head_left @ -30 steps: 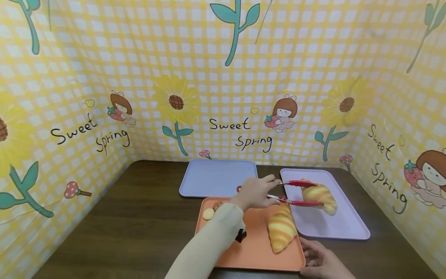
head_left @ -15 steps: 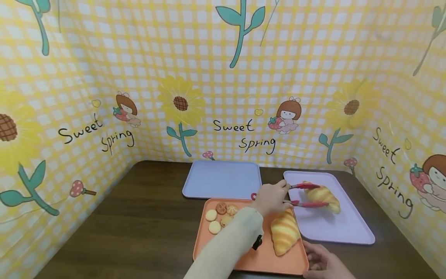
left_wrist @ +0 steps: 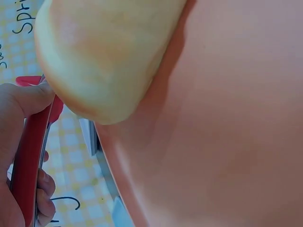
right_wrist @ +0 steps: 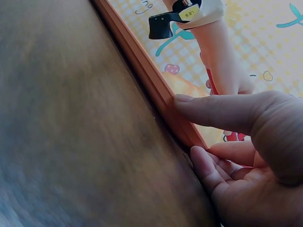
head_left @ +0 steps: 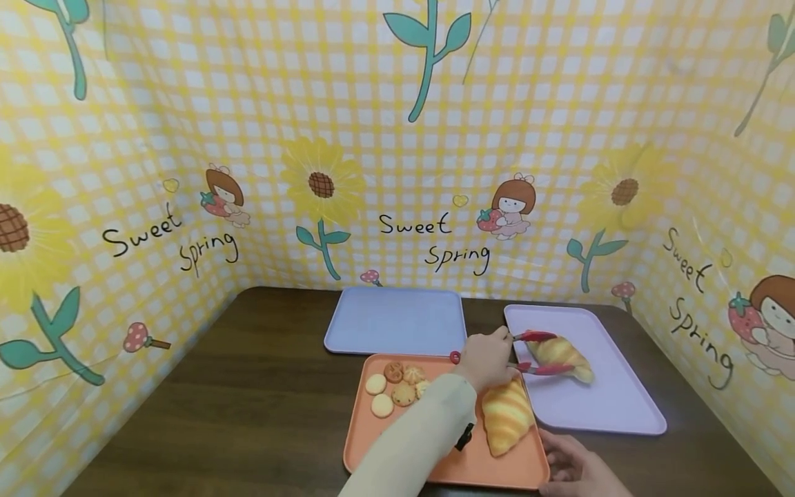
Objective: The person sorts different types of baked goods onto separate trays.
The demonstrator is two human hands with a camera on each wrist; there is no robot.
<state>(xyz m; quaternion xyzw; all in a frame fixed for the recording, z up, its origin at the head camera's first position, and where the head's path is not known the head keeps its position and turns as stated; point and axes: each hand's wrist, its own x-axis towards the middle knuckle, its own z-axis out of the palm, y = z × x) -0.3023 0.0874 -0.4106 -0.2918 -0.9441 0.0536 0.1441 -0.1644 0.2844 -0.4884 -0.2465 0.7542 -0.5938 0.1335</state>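
Note:
My left hand (head_left: pixel 487 355) grips a pair of metal tongs with red tips (head_left: pixel 545 369). Those tips are on either side of a croissant (head_left: pixel 565 355), close over the lavender tray (head_left: pixel 611 407). In the left wrist view, the thumb and fingers wrap the red handle of the tongs (left_wrist: pixel 31 161). A second croissant (head_left: pixel 508 417) lies on the orange tray (head_left: pixel 459 469), below the left wrist. At that tray's near right corner, my right hand (head_left: pixel 574 462) pinches the rim, thumb on the side and fingers below it, as the right wrist view shows.
Several small cookies (head_left: pixel 404 393) lie in the far left part of the orange tray, partly behind the left sleeve (head_left: pixel 416 435). A blue tray (head_left: pixel 397 321) stands at the back of the dark wooden table (head_left: pixel 236 386). A checked yellow cloth (head_left: pixel 373 138) surrounds the table.
The left hand has moved right, uncovering more cookies. In the last half second, the tongs and croissant have shifted slightly left and down over the lavender tray. The right hand stays at the corner.

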